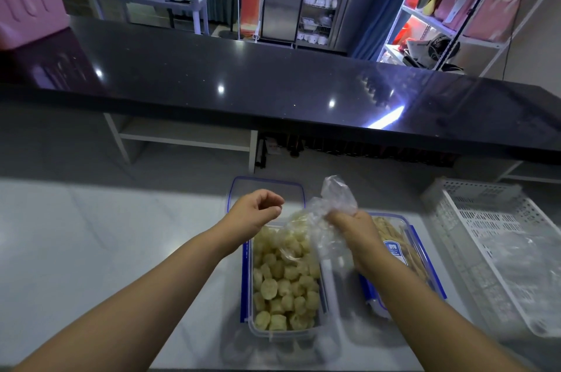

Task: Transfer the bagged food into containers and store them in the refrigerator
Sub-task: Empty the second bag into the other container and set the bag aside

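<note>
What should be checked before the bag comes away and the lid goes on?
1. Pale round food pieces inside the clear rectangular plastic container: ok, it looks full.
2. Crumpled clear plastic bag emptied: cannot tell, its lower part drapes over the food.
3. Right hand gripping the bag: ok.
4. Left hand free for the lid: ok, loosely curled and holding nothing.
5. Blue-rimmed clear lid within reach: ok, it lies on the counter behind the container.
6. Second lidded container of pale strips closed: ok, lid appears on.
</note>
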